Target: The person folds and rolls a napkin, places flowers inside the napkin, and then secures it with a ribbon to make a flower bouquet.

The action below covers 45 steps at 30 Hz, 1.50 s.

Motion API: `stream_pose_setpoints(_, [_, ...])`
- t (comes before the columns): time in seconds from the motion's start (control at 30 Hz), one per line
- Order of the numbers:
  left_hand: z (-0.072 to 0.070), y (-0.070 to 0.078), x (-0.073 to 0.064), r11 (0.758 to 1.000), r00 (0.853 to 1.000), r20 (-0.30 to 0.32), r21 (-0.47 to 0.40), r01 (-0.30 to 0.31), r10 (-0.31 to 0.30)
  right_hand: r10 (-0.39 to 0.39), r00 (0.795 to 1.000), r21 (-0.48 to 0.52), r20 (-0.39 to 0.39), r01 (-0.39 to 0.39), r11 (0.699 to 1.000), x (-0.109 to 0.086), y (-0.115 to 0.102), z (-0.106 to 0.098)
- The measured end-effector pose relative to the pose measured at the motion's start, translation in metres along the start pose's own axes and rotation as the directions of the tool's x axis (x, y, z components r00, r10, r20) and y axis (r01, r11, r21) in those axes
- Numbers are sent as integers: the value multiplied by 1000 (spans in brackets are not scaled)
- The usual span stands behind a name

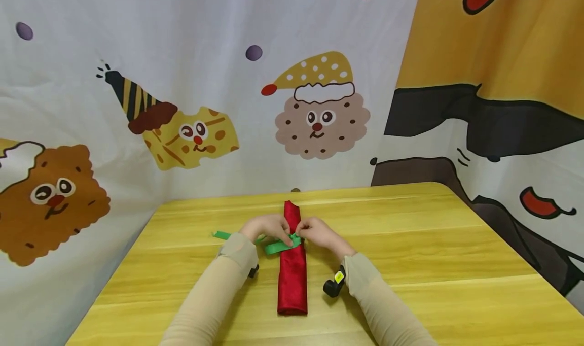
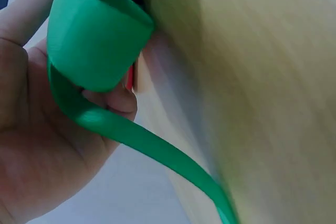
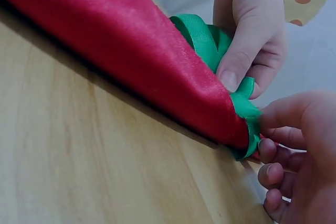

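Observation:
A roll of shiny red cloth [image 1: 292, 280] lies lengthwise on the table, a green ribbon [image 1: 276, 247] wrapped around its middle. My left hand [image 1: 269, 228] pinches the ribbon near the knot. In the left wrist view a wide ribbon loop [image 2: 100, 40] stands out beside that hand's palm, and a tail trails down to the right. From the other side, my right hand [image 1: 317, 233] pinches the ribbon at the knot between thumb and forefinger. In the right wrist view its other fingers are loosely bent; the fingertips' exact hold is partly hidden.
The yellow wood-grain table [image 1: 410, 265] extends on both sides of the roll. Behind it hangs a white curtain [image 1: 246, 11] with cartoon prints. A black wrist camera [image 1: 334, 284] sits by the right sleeve, close above the tabletop. The ribbon's free end [image 1: 222, 235] lies toward the left.

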<state>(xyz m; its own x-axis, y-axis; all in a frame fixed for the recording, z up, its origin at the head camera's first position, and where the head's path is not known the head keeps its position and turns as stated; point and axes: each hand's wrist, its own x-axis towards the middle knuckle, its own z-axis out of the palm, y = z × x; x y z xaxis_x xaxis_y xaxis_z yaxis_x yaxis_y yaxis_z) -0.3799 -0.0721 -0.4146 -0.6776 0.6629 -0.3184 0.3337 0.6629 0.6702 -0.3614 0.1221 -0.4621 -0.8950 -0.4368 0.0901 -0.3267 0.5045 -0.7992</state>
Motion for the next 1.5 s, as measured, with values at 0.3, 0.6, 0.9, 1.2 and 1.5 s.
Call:
stream_pose_setpoints(0.3, [5,6,4,992,995,-45,75,98,-94,53,999,120,11,-54,991,-3,0,-1])
stream_pose_setpoints(0.6, [4,15,5,980,983,-65,87,178,-173,75,997,166,7,-75,983,-4,1,-3])
stream_pose_setpoints(0.9, [4,23,6,961,959,-110,68,269,-261,71,997,183,-6,-69,981,-4,2,-4])
stream_pose_setpoints(1.2, [3,29,5,949,949,-117,88,304,-293,76,997,198,-16,-72,978,-2,1,-4])
stream_pose_setpoints(1.5, [8,24,10,952,950,-157,105,288,-270,74,997,223,-18,-68,972,-5,1,-6])
